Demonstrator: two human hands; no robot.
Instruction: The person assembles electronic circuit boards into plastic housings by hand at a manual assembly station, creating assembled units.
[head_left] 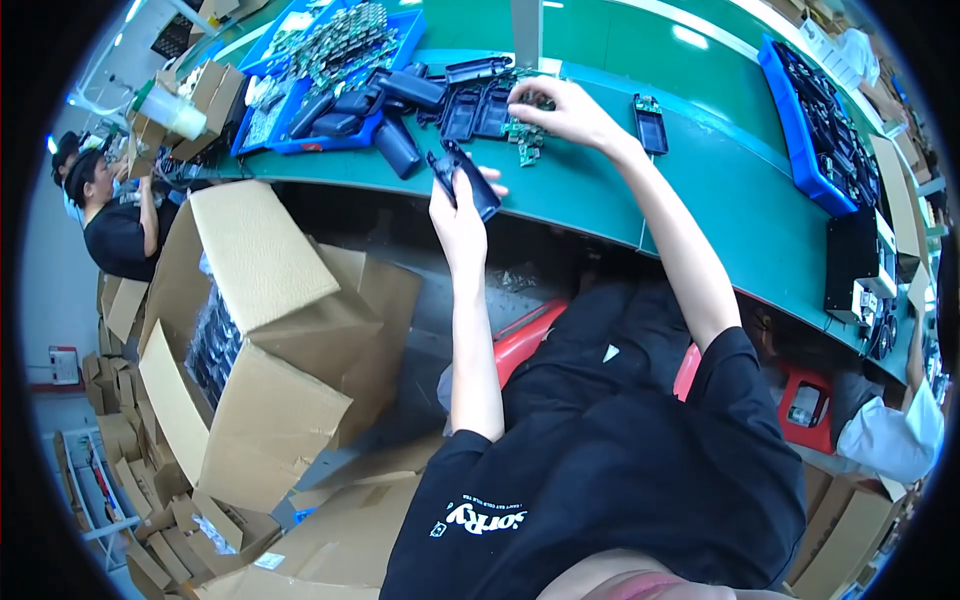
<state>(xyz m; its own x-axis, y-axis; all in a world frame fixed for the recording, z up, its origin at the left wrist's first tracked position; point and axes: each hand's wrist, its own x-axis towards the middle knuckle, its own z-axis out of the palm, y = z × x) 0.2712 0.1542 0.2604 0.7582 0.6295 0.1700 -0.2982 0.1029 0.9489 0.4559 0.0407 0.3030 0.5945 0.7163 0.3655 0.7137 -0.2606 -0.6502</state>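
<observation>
My left hand (460, 220) is closed around a dark blue plastic housing shell (474, 180), held tilted at the table's near edge. Farther up, my right hand (565, 112) has its thumb and fingers curled together over a small green circuit board (541, 102), partly hidden by the fingers. Just below those fingers lie loose green circuit boards (525, 140) on the table. Open dark shells (460, 115) lie to their left. To the right of my right hand, one more shell (650, 130) rests with a green board at its far end.
A blue bin (410, 45) heaped with boards and a pile of dark housings (395, 145) stand at the left of the green table (720, 190). Another blue bin (795, 130) is at the right. Open cardboard boxes (265, 260) crowd the lower left. Two people work at the far left.
</observation>
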